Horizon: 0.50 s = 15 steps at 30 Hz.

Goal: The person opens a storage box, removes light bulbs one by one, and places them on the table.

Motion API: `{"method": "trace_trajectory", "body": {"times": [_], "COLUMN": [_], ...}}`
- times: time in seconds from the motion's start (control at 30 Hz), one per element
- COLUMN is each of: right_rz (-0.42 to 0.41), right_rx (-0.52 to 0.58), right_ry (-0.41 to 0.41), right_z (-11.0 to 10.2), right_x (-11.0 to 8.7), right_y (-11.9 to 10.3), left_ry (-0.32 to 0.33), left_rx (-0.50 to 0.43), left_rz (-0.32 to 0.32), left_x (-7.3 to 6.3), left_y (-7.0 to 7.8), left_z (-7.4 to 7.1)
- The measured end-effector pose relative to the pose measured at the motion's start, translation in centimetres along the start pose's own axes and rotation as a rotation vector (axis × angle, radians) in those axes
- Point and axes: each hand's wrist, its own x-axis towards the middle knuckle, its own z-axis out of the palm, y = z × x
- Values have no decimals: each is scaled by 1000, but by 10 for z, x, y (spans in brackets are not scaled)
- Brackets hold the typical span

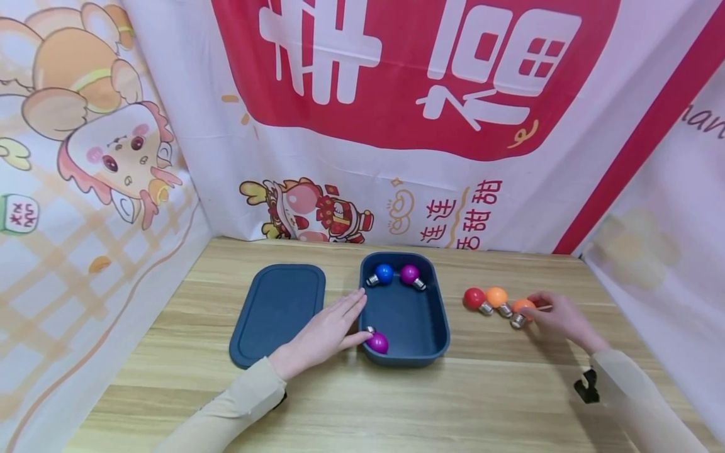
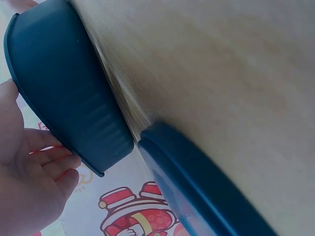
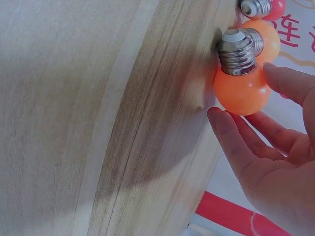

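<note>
My left hand (image 1: 326, 332) rests at the left rim of a dark blue box (image 1: 404, 361), fingers extended and thumb over the edge. In the left wrist view its fingers (image 2: 58, 160) touch the rim. Inside the box lie a blue light bulb (image 1: 384, 273), a purple bulb (image 1: 410, 274) in the far right corner and another purple bulb (image 1: 377, 343) by my left thumb. To the right, my right hand (image 1: 562, 319) pinches an orange bulb (image 3: 242, 91) between thumb and fingers, its metal screw base pointing away from the palm. Beside it lie a lighter orange bulb (image 1: 496, 297) and a red bulb (image 1: 474, 298).
A dark blue lid (image 1: 281, 311) lies flat on the wooden table (image 1: 362, 409), left of the box. Printed cloth (image 1: 362, 145) hangs along the back edge of the table, with more cloth at both sides.
</note>
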Motion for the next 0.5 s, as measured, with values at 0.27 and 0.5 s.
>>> {"method": "trace_trajectory", "body": {"times": [0.27,0.5], "right_rz": [2,12], "right_rx": [5,-1], "right_ry": [6,-4], "right_z": [-1,-5], "right_x": [-1,-3], "right_y": [-1,-2], "left_ry": [17,17], "left_rx": [18,7], "left_rz": [15,14], "left_x": [0,-1], "left_y": [0,1], "left_z": [0,-1]}}
